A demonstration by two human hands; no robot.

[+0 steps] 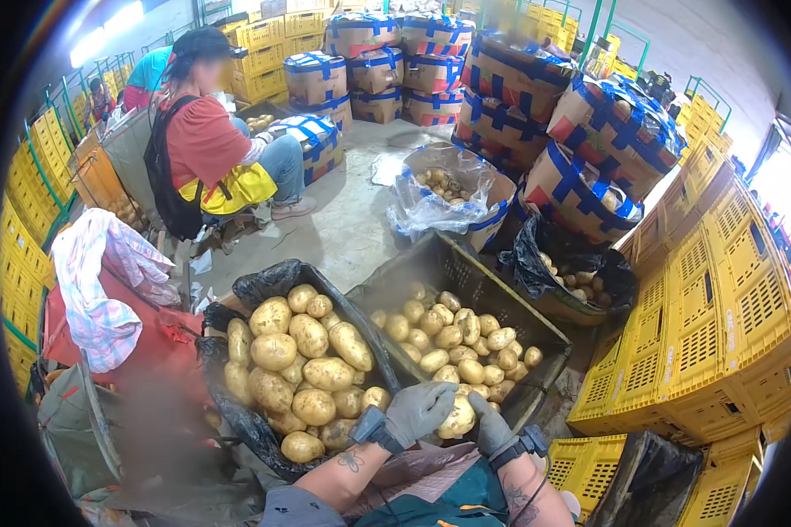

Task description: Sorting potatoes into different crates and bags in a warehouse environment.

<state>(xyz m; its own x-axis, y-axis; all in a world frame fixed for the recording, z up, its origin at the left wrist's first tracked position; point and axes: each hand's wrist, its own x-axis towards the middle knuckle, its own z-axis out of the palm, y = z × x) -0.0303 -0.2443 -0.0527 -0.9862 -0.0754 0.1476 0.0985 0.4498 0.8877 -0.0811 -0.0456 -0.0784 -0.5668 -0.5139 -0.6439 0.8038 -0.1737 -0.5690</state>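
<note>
A pale, soil-flecked potato (458, 417) is held between my two grey-gloved hands, just over the near edge of a dark crate. My left hand (422, 410) curls over the potato's upper left side. From the right, my right hand (494, 425) grips the same potato. Beneath and beyond the hands, many smaller potatoes (461, 337) fill the dark plastic crate (554, 346). To the left stands a box lined with black plastic (244, 421), heaped with larger potatoes (273, 351).
Yellow plastic crates (699, 323) are stacked at right. A plastic-lined carton (488, 227) and a black-lined basket (540, 303) hold potatoes ahead. Taped cartons (514, 85) rise behind. A seated person (211, 138) works at left, beyond a checked cloth (99, 290).
</note>
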